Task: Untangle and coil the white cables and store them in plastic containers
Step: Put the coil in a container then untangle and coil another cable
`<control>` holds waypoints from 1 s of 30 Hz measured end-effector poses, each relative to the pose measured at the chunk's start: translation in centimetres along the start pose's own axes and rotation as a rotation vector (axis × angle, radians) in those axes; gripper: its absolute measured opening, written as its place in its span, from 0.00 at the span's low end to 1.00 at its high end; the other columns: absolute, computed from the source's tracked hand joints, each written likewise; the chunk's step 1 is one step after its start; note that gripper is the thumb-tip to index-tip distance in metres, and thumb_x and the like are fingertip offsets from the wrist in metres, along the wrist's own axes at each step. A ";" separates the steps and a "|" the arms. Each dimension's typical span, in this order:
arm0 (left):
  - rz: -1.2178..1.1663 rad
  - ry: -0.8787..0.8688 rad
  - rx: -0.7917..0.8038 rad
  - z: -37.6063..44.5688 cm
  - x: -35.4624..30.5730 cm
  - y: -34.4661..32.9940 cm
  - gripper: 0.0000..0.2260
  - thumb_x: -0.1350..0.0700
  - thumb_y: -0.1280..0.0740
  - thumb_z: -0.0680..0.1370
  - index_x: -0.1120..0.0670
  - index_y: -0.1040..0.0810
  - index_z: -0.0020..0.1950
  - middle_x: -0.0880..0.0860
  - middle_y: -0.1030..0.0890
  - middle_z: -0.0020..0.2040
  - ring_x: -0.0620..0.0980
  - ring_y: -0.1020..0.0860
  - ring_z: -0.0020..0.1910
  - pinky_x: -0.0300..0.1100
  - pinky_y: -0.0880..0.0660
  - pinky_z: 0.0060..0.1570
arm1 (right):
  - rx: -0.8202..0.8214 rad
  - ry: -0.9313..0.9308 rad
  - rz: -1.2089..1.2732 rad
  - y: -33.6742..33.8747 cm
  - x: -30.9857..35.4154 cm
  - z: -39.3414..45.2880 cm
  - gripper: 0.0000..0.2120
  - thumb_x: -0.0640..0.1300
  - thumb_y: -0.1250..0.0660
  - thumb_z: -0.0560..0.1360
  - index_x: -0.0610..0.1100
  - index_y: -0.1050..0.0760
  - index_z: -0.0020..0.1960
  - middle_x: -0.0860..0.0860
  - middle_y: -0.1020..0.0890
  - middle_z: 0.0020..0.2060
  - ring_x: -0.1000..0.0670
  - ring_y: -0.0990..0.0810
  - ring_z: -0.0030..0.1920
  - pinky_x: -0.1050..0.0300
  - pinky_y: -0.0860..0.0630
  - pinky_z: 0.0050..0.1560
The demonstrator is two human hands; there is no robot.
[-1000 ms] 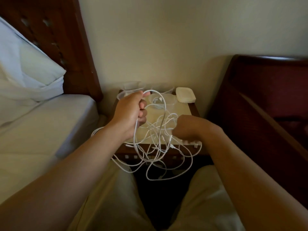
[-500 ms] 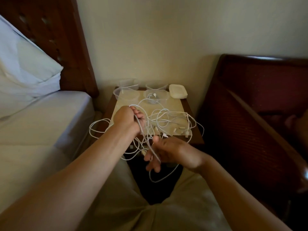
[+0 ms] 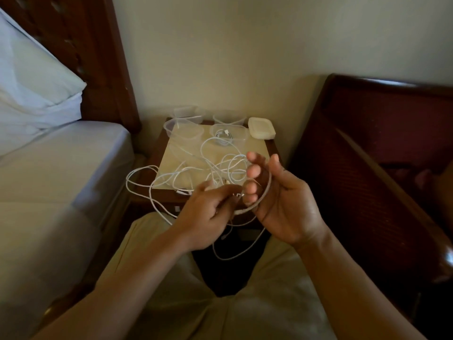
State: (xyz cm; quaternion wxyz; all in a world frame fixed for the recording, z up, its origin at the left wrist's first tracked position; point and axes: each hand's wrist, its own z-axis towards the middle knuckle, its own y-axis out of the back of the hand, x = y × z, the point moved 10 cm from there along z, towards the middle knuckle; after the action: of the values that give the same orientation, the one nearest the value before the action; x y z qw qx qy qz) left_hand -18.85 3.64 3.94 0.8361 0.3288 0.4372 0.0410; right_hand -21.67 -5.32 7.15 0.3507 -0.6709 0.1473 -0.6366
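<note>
A tangle of white cables [image 3: 196,168] lies on the nightstand [image 3: 255,149] and hangs over its front edge toward my lap. My left hand [image 3: 208,212] pinches one strand of a white cable at its fingertips, just in front of the nightstand. My right hand [image 3: 282,204] faces it, palm turned inward, with a loop of that cable [image 3: 266,190] running across the palm inside its half-curled fingers. At the back of the nightstand one clear plastic container [image 3: 241,132] holds a coiled cable. Other clear containers [image 3: 183,131] stand beside and behind it.
A stack of white lids [image 3: 261,128] sits at the nightstand's back right corner. A bed with a white sheet [image 3: 61,168] and a pillow [image 3: 31,89] is on the left. A dark red chair [image 3: 380,155] stands on the right. My knees [image 3: 171,278] are below.
My left hand dropped from above the nightstand to just in front of it. My right hand turned palm inward and rose, and a cable loop now lies across it.
</note>
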 end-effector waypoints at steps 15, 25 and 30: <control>0.274 0.016 0.155 0.2 1.0 -0.7 0.13 0.45 0.43 0.83 0.43 0.21 0.60 0.45 0.18 0.47 0.47 0.20 0.46 0.46 0.24 0.44 | -0.297 0.142 -0.593 2.6 1.4 0.1 0.19 0.50 0.46 0.86 0.39 0.22 0.51 0.46 0.24 0.27 0.47 0.23 0.26 0.56 0.25 0.30; 0.315 -0.218 0.244 -1.5 -3.1 -0.6 0.13 0.46 0.38 0.76 0.49 0.17 0.45 0.46 0.19 0.39 0.44 0.23 0.38 0.43 0.26 0.39 | -0.362 0.203 -1.228 2.6 0.5 0.3 0.12 0.46 0.41 0.86 0.42 0.23 0.49 0.50 0.14 0.40 0.52 0.13 0.44 0.48 0.16 0.47; 0.205 -0.314 0.064 -1.5 -4.2 1.2 0.06 0.52 0.28 0.77 0.49 0.16 0.41 0.44 0.19 0.37 0.41 0.22 0.37 0.38 0.26 0.38 | -0.260 0.056 -1.584 2.0 -0.6 0.9 0.20 0.53 0.42 0.85 0.44 0.26 0.40 0.51 0.19 0.27 0.48 0.17 0.30 0.49 0.19 0.38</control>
State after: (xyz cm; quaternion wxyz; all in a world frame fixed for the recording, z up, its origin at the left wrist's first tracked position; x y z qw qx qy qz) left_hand -22.29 3.89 7.01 0.8746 0.4004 0.2667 0.0602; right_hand -20.41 -6.15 5.44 -0.2900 -0.5954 -0.2909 -0.6905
